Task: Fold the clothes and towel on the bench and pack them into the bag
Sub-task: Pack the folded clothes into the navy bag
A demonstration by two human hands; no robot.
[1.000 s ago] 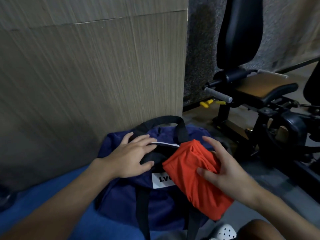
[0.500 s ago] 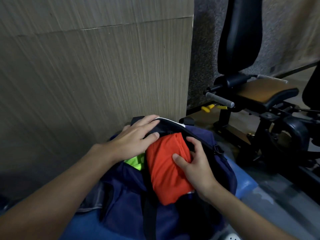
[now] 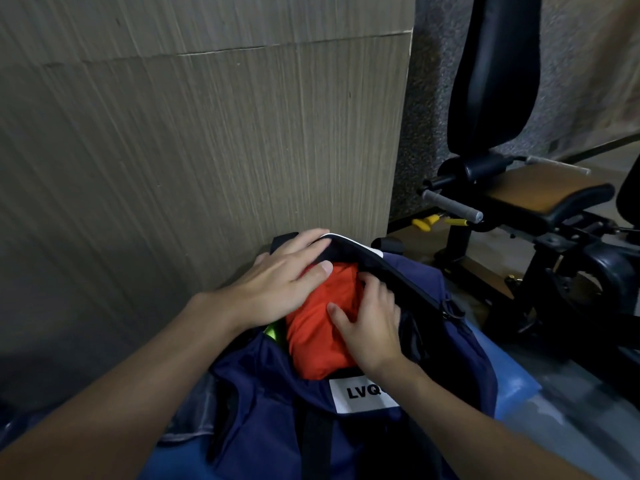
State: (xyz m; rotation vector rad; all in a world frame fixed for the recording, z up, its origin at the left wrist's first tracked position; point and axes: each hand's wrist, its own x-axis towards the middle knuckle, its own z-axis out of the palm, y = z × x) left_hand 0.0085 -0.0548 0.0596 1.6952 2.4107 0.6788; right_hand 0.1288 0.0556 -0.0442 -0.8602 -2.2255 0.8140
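The right hand [image 3: 370,327] grasps the folded orange garment [image 3: 311,344], fingers curled into its far end, thumb pressed on top; the garment sits in the mouth of the navy bag [image 3: 277,410]; just left of the grasp, the left hand [image 3: 280,285] lies flat, unclenched, over the bag's far rim, thumb touching the cloth; a lime-green item [image 3: 273,332] peeks out under that wrist; nearer the person, a white label [image 3: 363,393]; beneath, the blue bench [image 3: 512,379].

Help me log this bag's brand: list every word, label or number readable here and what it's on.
"LVQ": black letters on the white label of the navy bag; the wrist of the right hand covers anything that may follow.
No text shows on the orange garment or the gym machine.
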